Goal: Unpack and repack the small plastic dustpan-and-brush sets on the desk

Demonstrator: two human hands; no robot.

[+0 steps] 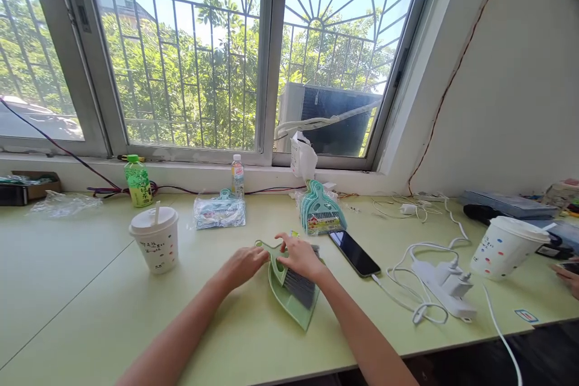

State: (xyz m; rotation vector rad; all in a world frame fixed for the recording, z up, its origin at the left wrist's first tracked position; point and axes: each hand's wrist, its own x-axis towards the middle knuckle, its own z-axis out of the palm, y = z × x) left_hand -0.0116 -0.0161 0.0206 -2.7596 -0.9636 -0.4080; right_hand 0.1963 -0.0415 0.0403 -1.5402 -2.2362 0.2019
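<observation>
A light green dustpan (296,309) lies on the table in front of me, its handle pointing away and to the left. Over it rests a small hand brush (301,288) with dark grey bristles. My left hand (250,263) is closed at the left side of the dustpan, its fingertips near the handle and partly hidden. My right hand (302,258) reaches over the brush from the right, with bent fingers around its green top. Just behind the hands stands a stack of teal dustpan sets (320,211) with a printed label.
A phone (355,253) on a cable and a white power strip (443,289) lie to the right. White cups (156,241) stand at both sides. Bottles (138,181) and a plastic-wrapped packet (220,212) sit near the window. Another person's hand (569,277) shows at the right edge.
</observation>
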